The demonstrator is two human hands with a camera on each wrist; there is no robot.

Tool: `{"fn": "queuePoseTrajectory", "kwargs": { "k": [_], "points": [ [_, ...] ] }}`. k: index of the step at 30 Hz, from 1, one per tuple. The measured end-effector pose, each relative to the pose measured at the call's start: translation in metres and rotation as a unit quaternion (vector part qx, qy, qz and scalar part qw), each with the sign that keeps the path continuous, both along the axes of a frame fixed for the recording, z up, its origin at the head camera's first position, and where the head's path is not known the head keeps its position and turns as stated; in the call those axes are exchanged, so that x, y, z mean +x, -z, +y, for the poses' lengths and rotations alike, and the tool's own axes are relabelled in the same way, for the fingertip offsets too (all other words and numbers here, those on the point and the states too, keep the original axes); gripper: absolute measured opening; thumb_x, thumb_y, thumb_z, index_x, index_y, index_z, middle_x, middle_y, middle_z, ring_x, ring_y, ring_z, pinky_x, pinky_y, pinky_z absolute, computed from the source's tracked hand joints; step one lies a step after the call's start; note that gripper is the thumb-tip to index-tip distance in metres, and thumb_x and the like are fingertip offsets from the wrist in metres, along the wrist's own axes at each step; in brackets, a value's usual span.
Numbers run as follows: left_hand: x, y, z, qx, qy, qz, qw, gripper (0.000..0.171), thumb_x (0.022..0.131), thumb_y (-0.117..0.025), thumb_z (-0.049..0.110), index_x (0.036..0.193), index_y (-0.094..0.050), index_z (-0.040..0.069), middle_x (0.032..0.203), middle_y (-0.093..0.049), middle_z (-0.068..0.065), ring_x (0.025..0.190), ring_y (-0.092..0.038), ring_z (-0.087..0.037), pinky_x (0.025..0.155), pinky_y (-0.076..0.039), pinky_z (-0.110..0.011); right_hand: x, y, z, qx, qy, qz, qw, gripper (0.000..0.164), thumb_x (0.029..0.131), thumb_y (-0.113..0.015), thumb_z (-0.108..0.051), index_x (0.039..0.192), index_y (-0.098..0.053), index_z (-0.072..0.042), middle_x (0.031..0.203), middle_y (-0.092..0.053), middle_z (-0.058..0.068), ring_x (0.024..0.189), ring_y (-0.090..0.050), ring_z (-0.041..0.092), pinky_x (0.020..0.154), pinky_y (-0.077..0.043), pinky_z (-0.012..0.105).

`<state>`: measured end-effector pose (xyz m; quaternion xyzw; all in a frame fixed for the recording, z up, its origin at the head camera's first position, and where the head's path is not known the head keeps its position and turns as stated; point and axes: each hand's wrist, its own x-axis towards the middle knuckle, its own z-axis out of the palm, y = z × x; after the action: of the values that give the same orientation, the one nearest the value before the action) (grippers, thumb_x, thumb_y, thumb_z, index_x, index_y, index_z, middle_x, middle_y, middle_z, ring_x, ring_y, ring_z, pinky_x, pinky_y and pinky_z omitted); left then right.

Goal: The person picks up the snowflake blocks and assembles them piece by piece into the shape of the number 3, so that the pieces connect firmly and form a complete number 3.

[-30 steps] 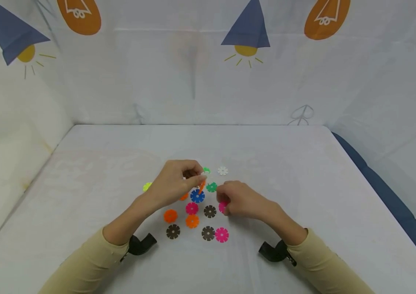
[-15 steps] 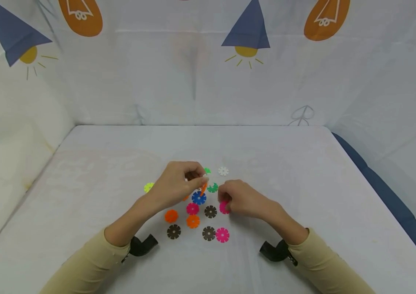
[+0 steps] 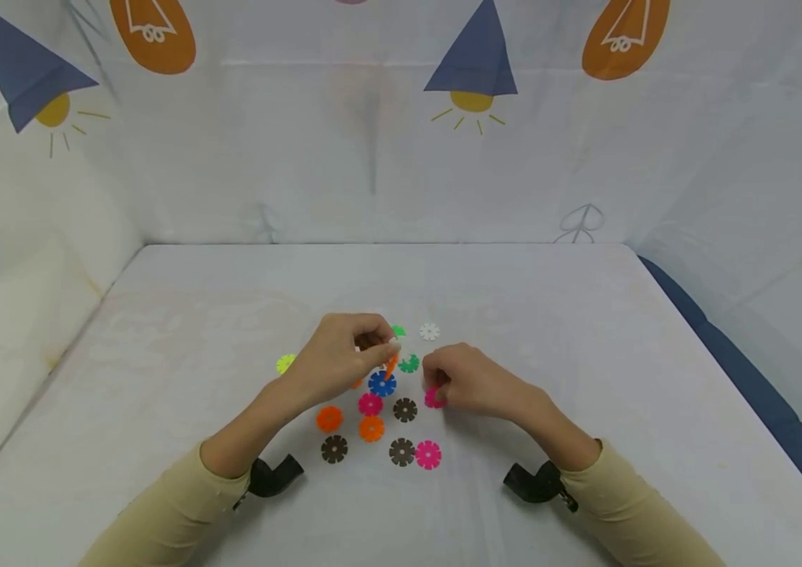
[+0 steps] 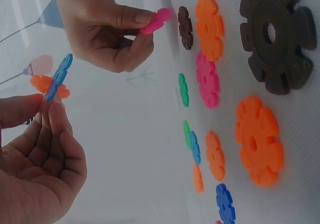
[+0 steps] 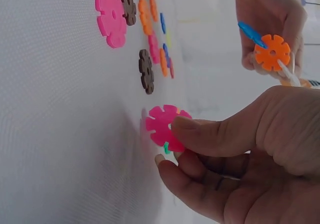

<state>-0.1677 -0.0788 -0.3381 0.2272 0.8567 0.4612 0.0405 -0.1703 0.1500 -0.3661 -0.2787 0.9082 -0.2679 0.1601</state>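
My left hand (image 3: 340,350) is raised over the scattered discs, thumb and fingertips pinching a small joined piece. This piece is made of a notched orange disc (image 5: 279,44), a blue disc (image 5: 251,34) and a white disc (image 5: 288,74), slotted together at angles. To its right, my right hand (image 3: 479,383) pinches a single pink notched disc (image 5: 159,125) between thumb and index finger, just above the table. In the left wrist view the pink disc (image 4: 157,21) is seen nearly edge-on, apart from the joined piece.
Loose notched discs lie on the white table (image 3: 585,331): several brown, orange and pink ones nearer me, such as a brown disc (image 3: 405,410) and a pink disc (image 3: 428,455). A yellow disc (image 3: 285,363) is at left, a white disc (image 3: 429,331) farther back.
My right hand has shifted slightly up and right with the pink disc. My left hand keeps its grip on the joined piece, nearly in the same place.
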Motion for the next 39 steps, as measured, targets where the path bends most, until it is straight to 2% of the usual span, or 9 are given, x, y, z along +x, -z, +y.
{"fn": "queuePoseTrajectory", "kwargs": {
  "k": [9, 17, 25, 28, 32, 39],
  "points": [
    [0.001, -0.001, -0.001, 0.009, 0.005, 0.000, 1.0000, 0.012, 0.093, -0.068, 0.021, 0.081, -0.069, 0.020, 0.072, -0.065, 0.005, 0.070, -0.062, -0.016, 0.060, -0.052, -0.030, -0.002, -0.009, 0.002, -0.041, 0.018, 0.015, 0.999, 0.018, 0.088, -0.067, 0.000, 0.081, -0.060, -0.015, 0.077, -0.061, -0.004, 0.072, -0.055, 0.012, 0.065, -0.050, 0.025],
    [0.001, -0.001, 0.001, 0.011, 0.008, -0.007, 0.9999, 0.011, 0.094, -0.068, 0.021, 0.082, -0.069, 0.019, 0.072, -0.065, 0.004, 0.071, -0.062, -0.017, 0.062, -0.053, -0.030, -0.002, -0.022, 0.009, -0.097, 0.045, 0.028, 0.994, 0.015, 0.093, -0.063, -0.003, 0.090, -0.055, -0.014, 0.087, -0.068, 0.008, 0.074, -0.060, 0.014, 0.066, -0.053, 0.027],
    [0.001, 0.001, 0.002, 0.014, 0.005, -0.017, 0.9997, 0.012, 0.094, -0.067, 0.022, 0.082, -0.069, 0.019, 0.073, -0.065, 0.003, 0.071, -0.062, -0.018, 0.062, -0.053, -0.031, -0.001, -0.031, 0.012, -0.121, 0.056, 0.052, 0.990, 0.013, 0.095, -0.064, -0.005, 0.092, -0.054, -0.013, 0.086, -0.067, 0.003, 0.072, -0.062, 0.016, 0.067, -0.054, 0.029],
    [0.001, 0.002, 0.001, 0.015, 0.005, -0.019, 0.9997, 0.013, 0.094, -0.067, 0.022, 0.082, -0.069, 0.019, 0.073, -0.065, 0.003, 0.071, -0.062, -0.018, 0.062, -0.053, -0.031, 0.000, -0.033, 0.011, -0.123, 0.057, 0.068, 0.988, 0.014, 0.093, -0.066, -0.005, 0.094, -0.055, -0.015, 0.086, -0.067, -0.001, 0.073, -0.062, 0.016, 0.066, -0.055, 0.028],
    [0.001, 0.001, 0.001, 0.018, 0.008, -0.021, 0.9996, 0.012, 0.094, -0.067, 0.022, 0.082, -0.069, 0.019, 0.073, -0.065, 0.002, 0.072, -0.062, -0.019, 0.062, -0.053, -0.032, 0.001, -0.036, 0.010, -0.127, 0.051, 0.107, 0.985, 0.016, 0.091, -0.069, -0.004, 0.098, -0.059, -0.015, 0.088, -0.068, 0.000, 0.076, -0.061, 0.013, 0.069, -0.056, 0.025],
    [0.002, -0.001, 0.000, 0.028, 0.009, -0.041, 0.9987, 0.012, 0.094, -0.066, 0.023, 0.083, -0.069, 0.020, 0.075, -0.066, 0.002, 0.075, -0.066, -0.024, 0.068, -0.055, -0.036, 0.004, -0.039, 0.010, -0.180, 0.031, 0.174, 0.968, 0.015, 0.087, -0.071, 0.001, 0.094, -0.067, -0.012, 0.089, -0.069, -0.001, 0.076, -0.061, 0.006, 0.075, -0.057, 0.024]
  ]
}}
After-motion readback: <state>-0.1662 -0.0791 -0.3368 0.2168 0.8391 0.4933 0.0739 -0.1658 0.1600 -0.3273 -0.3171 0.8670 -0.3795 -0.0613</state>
